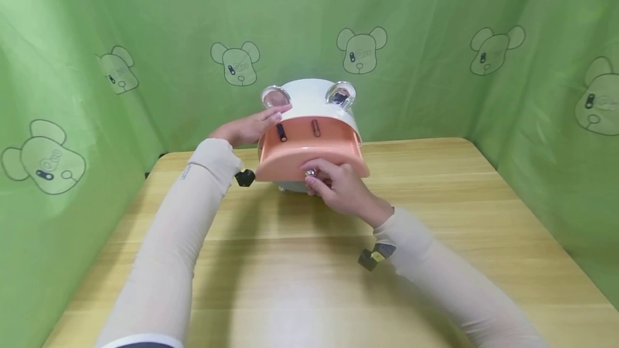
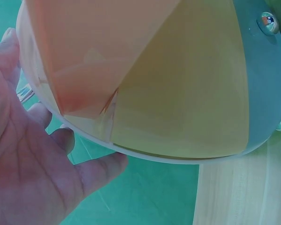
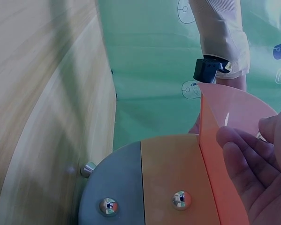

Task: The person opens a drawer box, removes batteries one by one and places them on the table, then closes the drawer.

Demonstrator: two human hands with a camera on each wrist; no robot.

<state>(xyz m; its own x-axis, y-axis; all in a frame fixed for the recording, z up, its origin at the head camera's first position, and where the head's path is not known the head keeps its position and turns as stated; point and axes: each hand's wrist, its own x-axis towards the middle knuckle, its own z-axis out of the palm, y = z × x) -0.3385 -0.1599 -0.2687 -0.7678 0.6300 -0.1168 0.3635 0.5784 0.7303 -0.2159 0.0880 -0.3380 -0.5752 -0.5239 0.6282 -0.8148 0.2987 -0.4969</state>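
A rounded white cabinet (image 1: 309, 95) with shiny silver ears stands toward the back of the table. Its pink top drawer (image 1: 275, 167) is pulled out, with a dark small cylinder (image 1: 281, 132) and a brownish one (image 1: 316, 128) inside. My right hand (image 1: 345, 189) pinches the silver knob (image 1: 311, 173) on the drawer front. Against the cabinet's left side my left hand (image 1: 249, 127) rests, its fingers extended near the left ear. In the right wrist view, an orange-yellow drawer (image 3: 170, 173) and a blue-grey drawer (image 3: 114, 183) sit closed beside the pink one, each with a silver knob.
The wooden table (image 1: 290, 273) stretches toward me from the cabinet. Green curtains (image 1: 300, 9) printed with bear heads surround it at the back and both sides. A black device (image 1: 245, 178) is at the left wrist, another (image 1: 369, 259) at the right.
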